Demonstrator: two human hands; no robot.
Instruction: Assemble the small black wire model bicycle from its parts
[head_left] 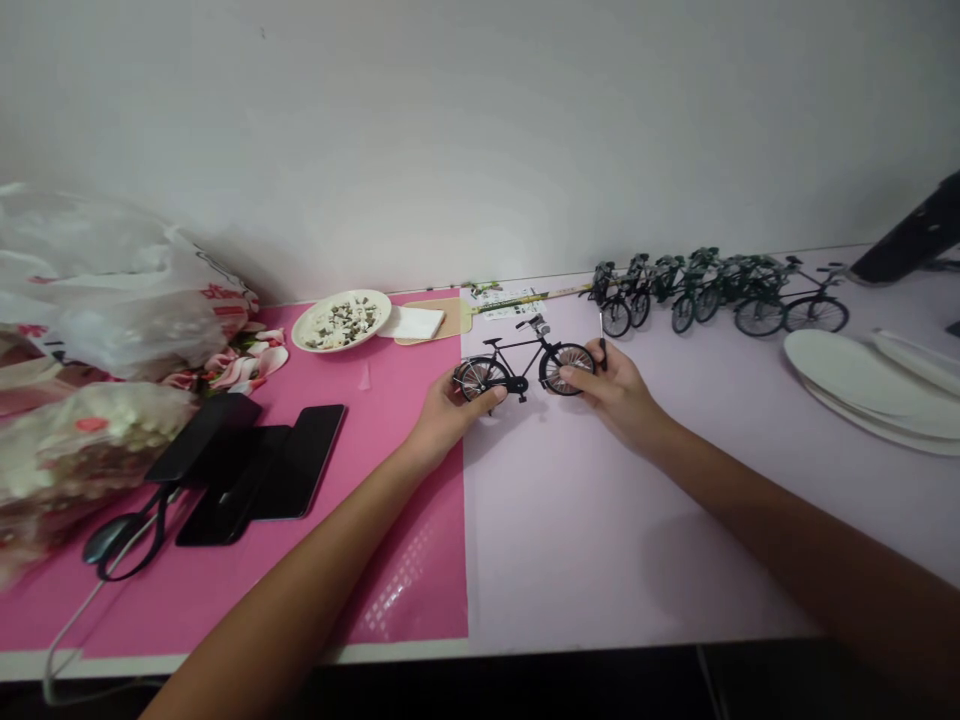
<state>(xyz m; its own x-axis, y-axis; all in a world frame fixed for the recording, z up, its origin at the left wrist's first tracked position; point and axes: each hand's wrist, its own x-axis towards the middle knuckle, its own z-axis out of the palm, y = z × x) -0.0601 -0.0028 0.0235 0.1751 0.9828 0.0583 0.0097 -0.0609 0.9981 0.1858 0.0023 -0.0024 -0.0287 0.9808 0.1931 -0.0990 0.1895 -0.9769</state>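
Note:
A small black model bicycle (516,365) is held upright just above the table, its handlebar toward the right. My left hand (450,410) is closed on its rear wheel, thumb along the near side. With thumb and fingers, my right hand (615,385) grips the front wheel. A thin screwdriver (602,335) with a dark handle and metal shaft also sticks up from the right hand's fingers. Behind and to the right, several similar model bicycles (757,300) stand in a row by the wall.
To the left lie two dark phones (304,465), a black box (206,435), a cable and plastic bags (112,280). A plate of small parts (341,320) and a white pad (412,323) sit at the back. White plates (862,375) lie at right. A pink sheet (405,560) covers the left.

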